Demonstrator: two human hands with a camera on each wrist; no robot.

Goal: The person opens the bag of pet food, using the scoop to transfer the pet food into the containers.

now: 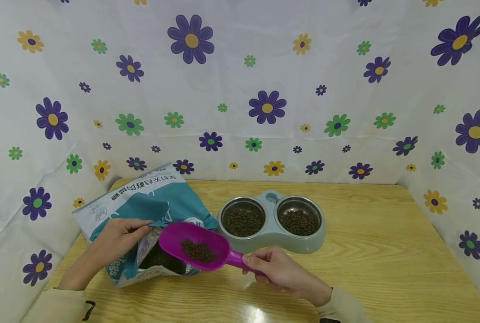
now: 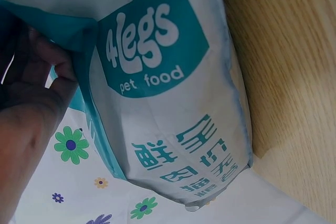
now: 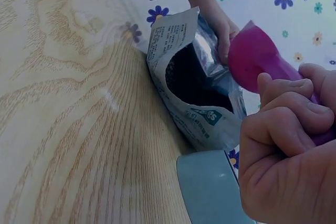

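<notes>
My right hand [image 1: 282, 272] grips the handle of a magenta scoop [image 1: 171, 237], its fingers curled round it in the right wrist view. Brown kibble [image 1: 199, 250] lies in the scoop, which is over the mouth of a teal and white pet food bag [image 1: 183, 193]. The bag lies on its side at the left, open toward me, with dark kibble inside. At the upper edge of that mouth my left hand [image 1: 116, 240] pinches the bag between thumb and fingers. The left wrist view shows the bag's printed side [image 2: 152, 108]; the fingertips there are partly in shadow.
Right of the bag stands a light blue double feeder [image 1: 270, 233]. Its left steel bowl [image 1: 223, 211] and right steel bowl [image 1: 320, 213] both hold kibble. The wooden table [image 1: 385, 251] is bordered by a flowered cloth [image 1: 231, 80] behind and at the sides.
</notes>
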